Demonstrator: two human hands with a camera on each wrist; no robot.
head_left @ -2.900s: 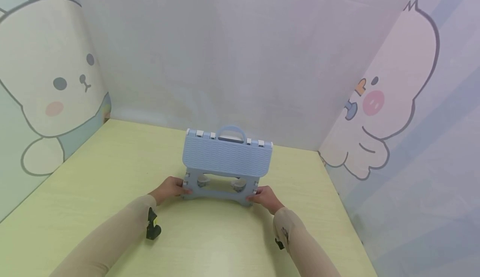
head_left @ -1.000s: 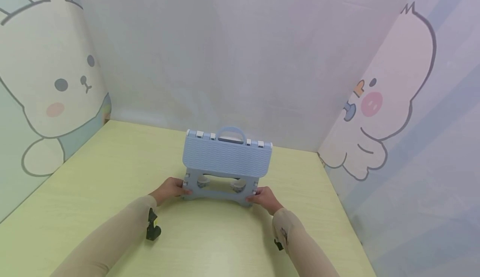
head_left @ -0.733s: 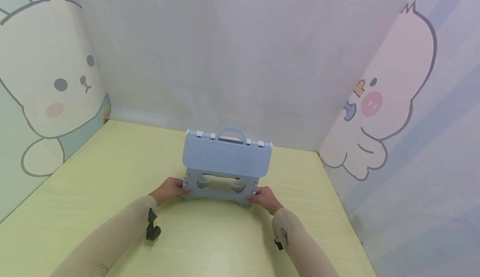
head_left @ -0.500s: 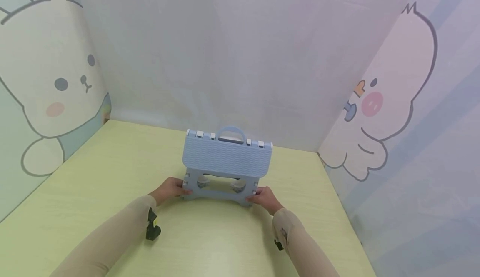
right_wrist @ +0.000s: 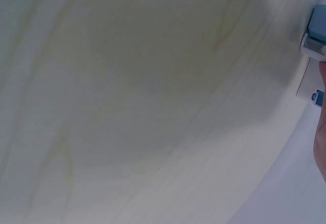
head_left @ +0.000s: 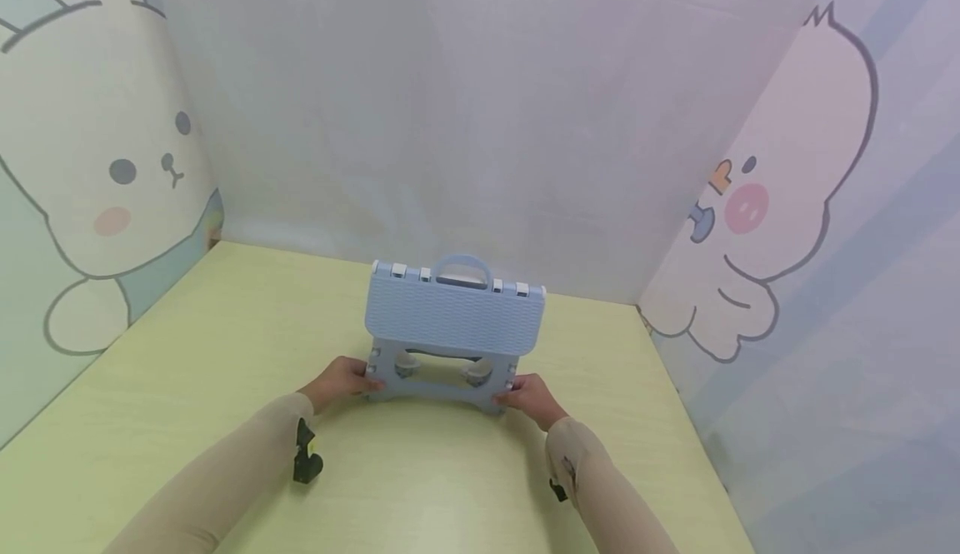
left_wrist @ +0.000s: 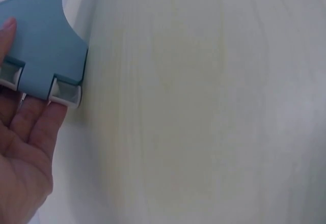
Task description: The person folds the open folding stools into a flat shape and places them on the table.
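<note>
A light-blue plastic folding stool [head_left: 453, 314] stands on the yellow table, its woven-textured panel hanging over the leg frame and a loop handle on top. White hinge pieces line its upper edge and sides. My left hand [head_left: 341, 381] grips the lower left side of the leg frame, thumb in front. On the opposite side my right hand [head_left: 534, 397] holds the lower right edge the same way. In the left wrist view, the left hand's fingers [left_wrist: 43, 124] curl behind the hinged edge of the frame. The right wrist view catches only a sliver of the right hand [right_wrist: 321, 137] beside a white hinge.
The pale yellow table [head_left: 427, 487] spreads around the stool. A grey-white curtain [head_left: 450, 121] rises behind, with cartoon-printed curtains [head_left: 112, 204] at left and right. Beige sleeves carry black wrist camera mounts [head_left: 306, 454].
</note>
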